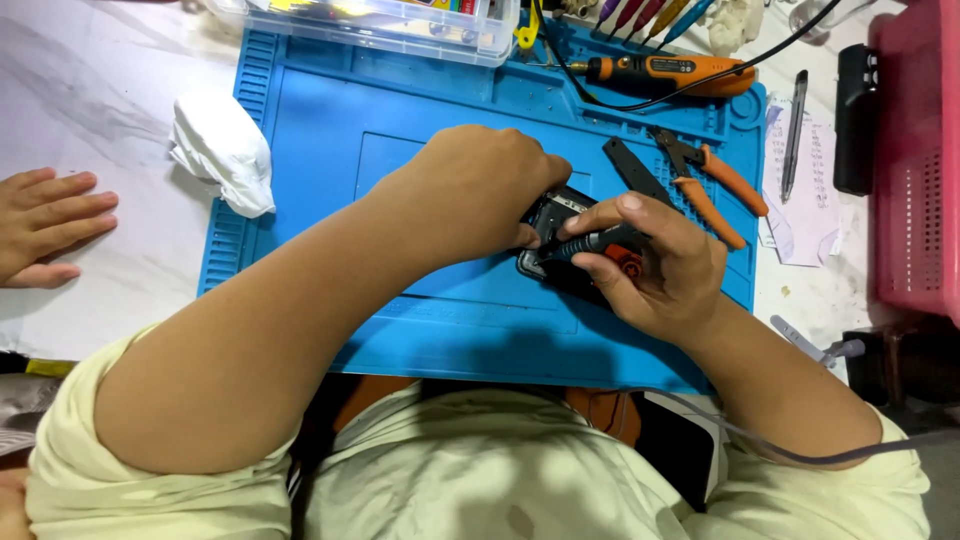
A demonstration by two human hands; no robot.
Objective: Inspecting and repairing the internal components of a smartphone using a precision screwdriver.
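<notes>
Left hand (pixel 480 190) arches over phone (pixel 560 215); right hand (pixel 660 265) fingers (pixel 610 215) pinch screwdriver (pixel 590 243).

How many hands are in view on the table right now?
3. The left hand rests on the dark device on the blue mat; the right hand holds a screwdriver beside it; another person's hand lies flat at the left edge.

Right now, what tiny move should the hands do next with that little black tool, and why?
Probably lower the tool's tip a little onto the opened dark device. The right hand holds the small screwdriver slanted just over it, while the left hand presses the device down on the blue mat, so it looks steady enough.
</notes>
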